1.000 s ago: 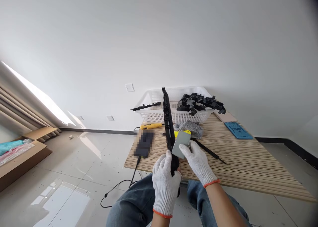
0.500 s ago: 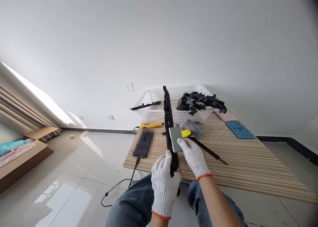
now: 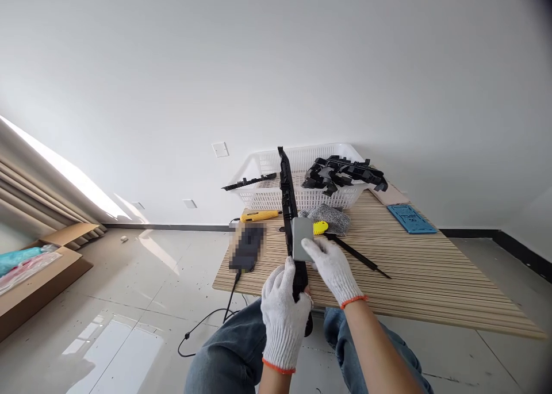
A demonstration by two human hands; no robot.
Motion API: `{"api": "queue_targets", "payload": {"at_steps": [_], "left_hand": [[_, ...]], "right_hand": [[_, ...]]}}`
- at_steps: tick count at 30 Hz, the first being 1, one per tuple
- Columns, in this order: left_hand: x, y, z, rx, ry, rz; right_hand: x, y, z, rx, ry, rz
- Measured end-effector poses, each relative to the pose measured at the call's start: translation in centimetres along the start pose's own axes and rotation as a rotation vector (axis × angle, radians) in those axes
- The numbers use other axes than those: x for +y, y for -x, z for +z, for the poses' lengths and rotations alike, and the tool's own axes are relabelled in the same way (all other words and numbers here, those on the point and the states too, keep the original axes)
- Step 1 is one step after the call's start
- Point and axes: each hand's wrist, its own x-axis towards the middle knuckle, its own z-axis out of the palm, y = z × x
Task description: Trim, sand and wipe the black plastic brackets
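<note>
My left hand [image 3: 284, 310], in a white knit glove with an orange cuff, is closed around the lower end of a long black plastic trim strip [image 3: 286, 192]. The strip points up and away from me, its far end in front of the basket. My right hand [image 3: 332, 267], gloved the same way, grips a grey, rectangular, sponge-like block [image 3: 302, 238] by its right edge. That block lies against the strip just above my left fingers and hides part of it. A yellow ridged handle [image 3: 319, 228] of a black-shafted tool [image 3: 353, 252] shows behind the block.
A white plastic basket [image 3: 302, 201] holds several black plastic parts [image 3: 340, 172] and a thin black strip [image 3: 250, 181]. On the striped table [image 3: 422, 285] lie a grey cloth [image 3: 334, 217], a yellow tool [image 3: 260, 215], a blurred dark device [image 3: 248, 248] with a cable, and a blue plate [image 3: 411, 218].
The grey block has shifted slightly along the strip and turned more square to my view. The whole scene sits a little further left as the view moved. Both grips stay the same.
</note>
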Motion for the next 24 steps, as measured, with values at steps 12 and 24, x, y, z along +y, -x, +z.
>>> {"api": "queue_targets", "payload": {"at_steps": [12,24], "left_hand": [[-0.8,0.3,1.0,0.141,0.032,0.03],[-0.9,0.3,1.0,0.196,0.008,0.115]], "right_hand": [[-0.4,0.4,0.6,-0.01,-0.032,0.036],[-1.1,0.5,0.6,-0.089,-0.083,0.111]]}}
